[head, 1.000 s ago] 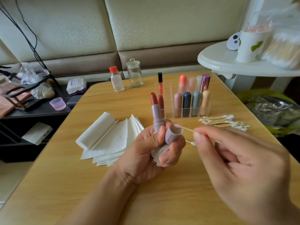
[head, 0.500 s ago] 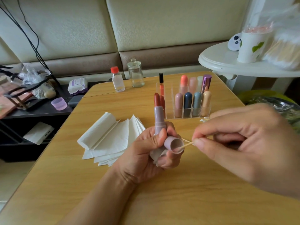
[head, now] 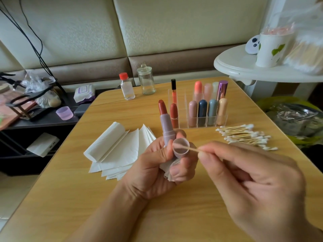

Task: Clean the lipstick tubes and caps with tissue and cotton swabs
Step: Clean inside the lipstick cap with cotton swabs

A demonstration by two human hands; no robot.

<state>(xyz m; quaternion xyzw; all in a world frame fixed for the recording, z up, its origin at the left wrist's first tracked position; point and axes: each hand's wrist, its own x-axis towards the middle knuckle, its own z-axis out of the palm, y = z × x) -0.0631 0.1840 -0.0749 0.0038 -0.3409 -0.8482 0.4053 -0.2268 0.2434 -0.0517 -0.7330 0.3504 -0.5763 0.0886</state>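
While my left hand (head: 157, 165) grips lipstick (head: 167, 126), cap (head: 180, 147) and tissue (head: 168, 169), my right hand (head: 253, 179) pinches a swab (head: 192, 149) inside the cap, with the rack (head: 201, 110) behind seemingly untouched.

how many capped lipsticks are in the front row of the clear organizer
4, side by side in the front row of the clear organizer: pink capped lipstick, navy, grey-blue, and peach. More stand behind; some may be hidden.
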